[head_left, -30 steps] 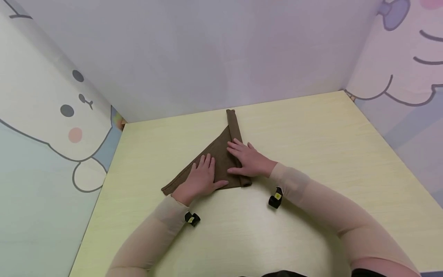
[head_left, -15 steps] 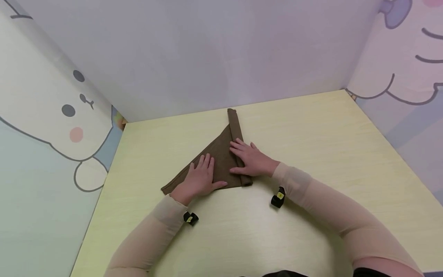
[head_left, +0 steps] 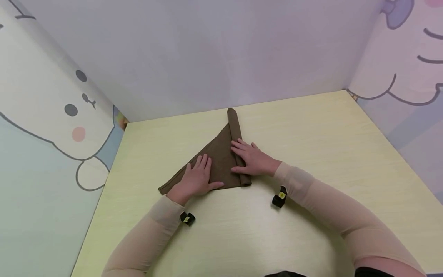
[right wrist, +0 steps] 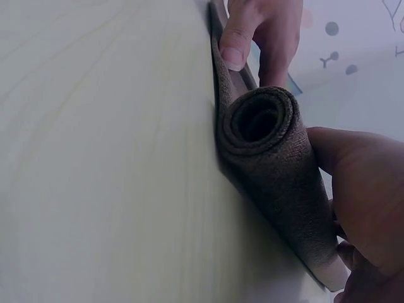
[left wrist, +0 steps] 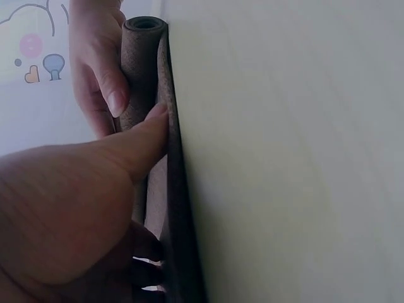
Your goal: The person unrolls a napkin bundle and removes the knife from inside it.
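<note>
A brown cloth [head_left: 221,159] lies on the table, flat and roughly triangular, with its right side wound into a narrow roll [head_left: 234,125]. My left hand [head_left: 195,180] rests on the flat part, fingers straight and thumb spread along the near edge. Across the roll lies my right hand [head_left: 254,159], its fingers extended and its thumb reaching onto the flat cloth. In the right wrist view, the near end of the roll [right wrist: 293,170] shows a hollow spiral, and my right hand [right wrist: 372,196] is beside it. The left wrist view shows my left thumb at the cloth's edge [left wrist: 173,145].
The pale wooden table [head_left: 311,127] extends on both sides of the cloth. A plain back wall [head_left: 225,54] meets its far edge close behind the roll's tip. Side walls with cartoon prints stand left and right. Small black wrist cameras hang under both sleeves.
My left hand has slid slightly left, and the cloth's left corner has shifted that way too. The right hand stays on the roll, and the view has shifted a little.
</note>
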Demonstrator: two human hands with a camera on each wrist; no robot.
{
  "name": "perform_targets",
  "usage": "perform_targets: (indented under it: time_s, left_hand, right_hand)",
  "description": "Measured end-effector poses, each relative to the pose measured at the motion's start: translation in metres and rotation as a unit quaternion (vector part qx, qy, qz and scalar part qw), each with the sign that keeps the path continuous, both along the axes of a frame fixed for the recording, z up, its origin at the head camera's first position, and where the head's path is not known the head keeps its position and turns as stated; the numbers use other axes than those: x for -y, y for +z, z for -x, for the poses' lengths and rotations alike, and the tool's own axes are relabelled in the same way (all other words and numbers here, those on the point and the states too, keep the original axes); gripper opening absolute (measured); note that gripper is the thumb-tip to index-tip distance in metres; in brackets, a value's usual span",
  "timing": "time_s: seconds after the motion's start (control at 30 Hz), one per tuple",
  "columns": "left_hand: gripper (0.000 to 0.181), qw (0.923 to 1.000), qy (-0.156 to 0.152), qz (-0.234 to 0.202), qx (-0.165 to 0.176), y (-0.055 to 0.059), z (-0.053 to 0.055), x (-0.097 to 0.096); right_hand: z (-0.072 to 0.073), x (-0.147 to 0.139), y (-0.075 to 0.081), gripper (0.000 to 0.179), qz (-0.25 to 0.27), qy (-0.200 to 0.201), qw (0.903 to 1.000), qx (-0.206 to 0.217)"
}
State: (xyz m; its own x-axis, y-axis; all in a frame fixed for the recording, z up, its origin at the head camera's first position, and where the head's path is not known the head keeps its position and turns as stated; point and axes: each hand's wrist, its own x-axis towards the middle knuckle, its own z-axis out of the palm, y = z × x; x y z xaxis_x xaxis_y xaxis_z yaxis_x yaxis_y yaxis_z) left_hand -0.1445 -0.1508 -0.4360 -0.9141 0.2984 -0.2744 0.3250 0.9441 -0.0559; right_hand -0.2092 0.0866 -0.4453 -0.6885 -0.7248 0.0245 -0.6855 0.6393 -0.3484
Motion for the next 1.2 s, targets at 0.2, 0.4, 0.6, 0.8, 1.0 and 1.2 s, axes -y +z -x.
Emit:
perform_targets:
  time_s: [0.2, 0.4, 0.6, 0.8, 1.0, 1.2]
  left_hand:
    - [0.102, 0.9999, 0.01, 0.001, 0.007, 0.001, -0.001, 0.003]
    - [0.102, 0.9999, 0.008, -0.012, 0.001, -0.001, -0.001, 0.005]
    - [0.102, 0.9999, 0.007, -0.014, 0.001, -0.002, -0.001, 0.006]
    - [0.102, 0.9999, 0.008, -0.014, 0.002, -0.003, -0.001, 0.007]
    - [0.102, 0.9999, 0.007, -0.011, 0.001, -0.004, -0.002, 0.009]
    - [0.102, 0.9998, 0.005, -0.018, -0.003, -0.004, -0.002, 0.009]
  right_hand:
    - [0.0, -0.002, 0.002, 0.085, 0.001, -0.001, 1.0, 0.005]
    - [-0.001, -0.005, 0.003, 0.084, 0.007, -0.005, 0.9999, 0.01]
    - [0.001, -0.007, 0.002, 0.085, 0.005, -0.005, 0.9999, 0.012]
    - [-0.001, -0.01, 0.002, 0.085, 0.015, -0.004, 0.9998, 0.009]
    - [-0.001, -0.012, 0.002, 0.085, 0.014, -0.008, 0.9998, 0.009]
    - [0.0, -0.015, 0.001, 0.084, 0.02, -0.01, 0.9997, 0.012]
